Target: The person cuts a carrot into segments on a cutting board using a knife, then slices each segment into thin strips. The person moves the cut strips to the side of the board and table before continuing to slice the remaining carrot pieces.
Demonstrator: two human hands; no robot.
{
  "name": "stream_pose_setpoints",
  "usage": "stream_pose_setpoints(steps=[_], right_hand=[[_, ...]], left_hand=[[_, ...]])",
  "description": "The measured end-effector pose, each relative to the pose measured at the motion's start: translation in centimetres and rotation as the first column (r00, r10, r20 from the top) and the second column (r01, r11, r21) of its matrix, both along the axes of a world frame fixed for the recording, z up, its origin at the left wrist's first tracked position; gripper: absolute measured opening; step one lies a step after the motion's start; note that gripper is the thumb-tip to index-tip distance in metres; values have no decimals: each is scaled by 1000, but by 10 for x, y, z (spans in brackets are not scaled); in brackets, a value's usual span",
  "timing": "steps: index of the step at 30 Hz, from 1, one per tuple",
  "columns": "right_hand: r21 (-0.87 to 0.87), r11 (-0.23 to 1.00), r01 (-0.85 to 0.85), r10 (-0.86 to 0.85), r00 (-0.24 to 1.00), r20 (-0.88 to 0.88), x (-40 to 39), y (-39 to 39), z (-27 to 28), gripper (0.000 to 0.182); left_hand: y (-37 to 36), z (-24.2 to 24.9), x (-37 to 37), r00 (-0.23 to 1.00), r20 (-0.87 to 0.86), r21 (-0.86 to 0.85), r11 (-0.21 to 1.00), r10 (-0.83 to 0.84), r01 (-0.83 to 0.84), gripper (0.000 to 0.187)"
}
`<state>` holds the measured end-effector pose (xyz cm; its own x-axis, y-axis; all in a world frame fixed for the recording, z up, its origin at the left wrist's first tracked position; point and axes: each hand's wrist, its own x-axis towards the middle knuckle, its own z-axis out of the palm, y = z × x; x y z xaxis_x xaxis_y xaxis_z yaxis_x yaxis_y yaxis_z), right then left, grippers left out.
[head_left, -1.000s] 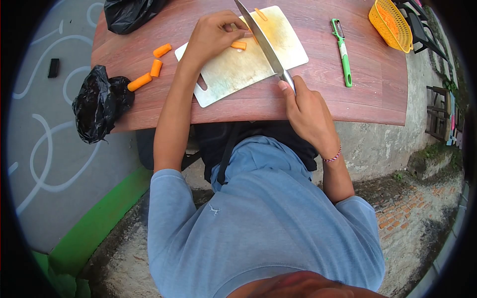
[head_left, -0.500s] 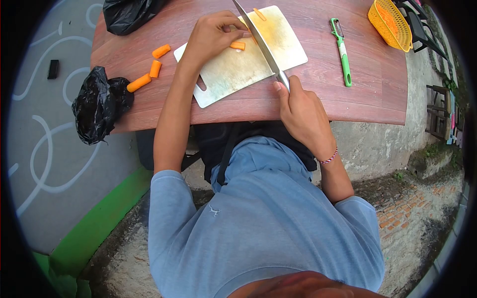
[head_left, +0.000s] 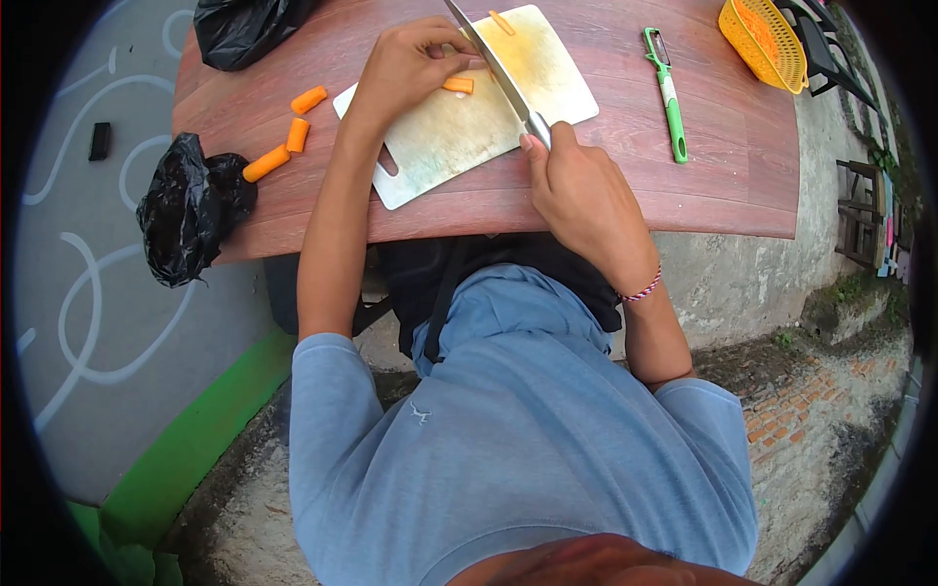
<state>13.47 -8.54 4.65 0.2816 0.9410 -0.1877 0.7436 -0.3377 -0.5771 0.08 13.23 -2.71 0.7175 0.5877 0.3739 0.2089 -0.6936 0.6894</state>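
My right hand [head_left: 589,200] is wrapped round the handle of a knife [head_left: 501,76], whose blade slants up and left across the white cutting board [head_left: 430,156]. My left hand [head_left: 415,70] is closed in a pinch at the left side of the blade; what lies between its fingertips is too small to make out. Just below those fingertips a carrot piece [head_left: 457,86] rests on the stained board. A thin carrot strip [head_left: 502,22] lies near the board's top edge, right of the blade.
Several carrot pieces [head_left: 297,135] lie on the table [head_left: 625,195] left of the board, beside a crumpled black bag [head_left: 186,210]. Another black bag [head_left: 249,29] sits at the back left. A green peeler [head_left: 670,98] and a yellow basket [head_left: 765,61] holding orange shreds are at the right.
The knife and my right hand have shifted slightly left and up. The whole view has moved a little. My left hand keeps its pinch beside the blade.
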Motion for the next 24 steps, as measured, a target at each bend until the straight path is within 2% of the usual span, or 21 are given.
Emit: stream_pose_setpoints(steps=[5,11,13,16,18,20,22,24], right_hand=[[34,999,-6,5,1000,28,-4,1,-4,39],[-66,998,24,-26,999,-32,9,-40,13,39],[-140,990,22,-28,999,-43,14,-49,23,38],[-148,988,43,-44,999,-6,19,-54,27,38],[-132,989,70,-71,997,-3,21,-55,28,37],[-116,988,98,-99,995,-1,23,-56,26,36],[-108,981,163,-172,982,-83,26,-57,24,33],[-78,982,170,-176,981,-81,27,-58,23,31]], left_hand=[[-2,3,0,997,-70,-75,996,41,-47,18],[-2,5,2,989,-111,-127,985,102,-116,22],[-3,4,2,991,-95,-114,987,99,-110,22],[0,1,2,991,-91,-73,991,103,-110,25],[0,1,1,989,-100,-45,992,113,-118,27],[-2,1,2,998,-46,-42,998,53,-55,22],[-4,3,2,999,-29,-24,999,41,-41,22],[-4,5,0,1000,-15,-6,1000,24,-24,22]])
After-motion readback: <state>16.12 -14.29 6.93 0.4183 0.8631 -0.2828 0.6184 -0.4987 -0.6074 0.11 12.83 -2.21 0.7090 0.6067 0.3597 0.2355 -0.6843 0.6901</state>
